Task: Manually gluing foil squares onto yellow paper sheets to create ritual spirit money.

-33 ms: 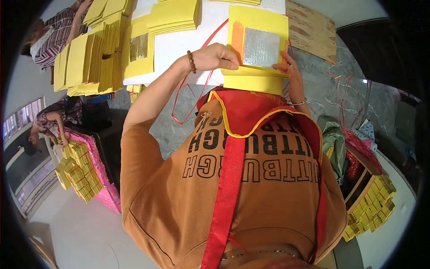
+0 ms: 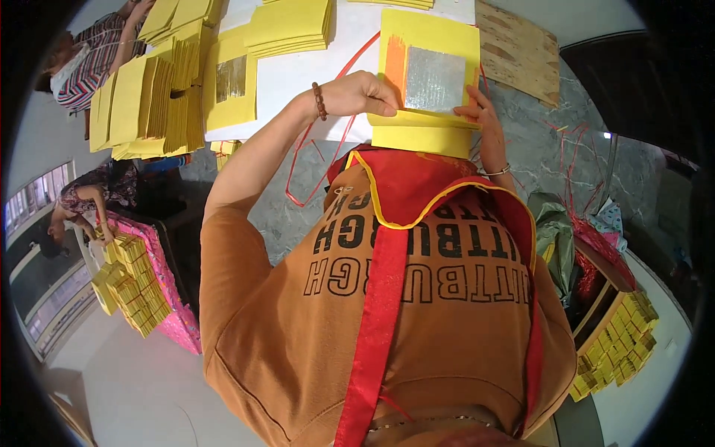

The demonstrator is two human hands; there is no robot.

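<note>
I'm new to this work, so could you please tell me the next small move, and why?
Perhaps fold the raised lower edge of the yellow sheet toward the silver patch: the left hand pinches that edge, the right hand touches near its right end, and most of the patch is uncovered.

Single head-worn fisheye sits above and just back from the worktop (image 2: 287,83), close in, facing steeply down.

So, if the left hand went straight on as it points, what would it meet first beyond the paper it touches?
Probably the right hand, across the yellow paper; depth is unclear.
</note>
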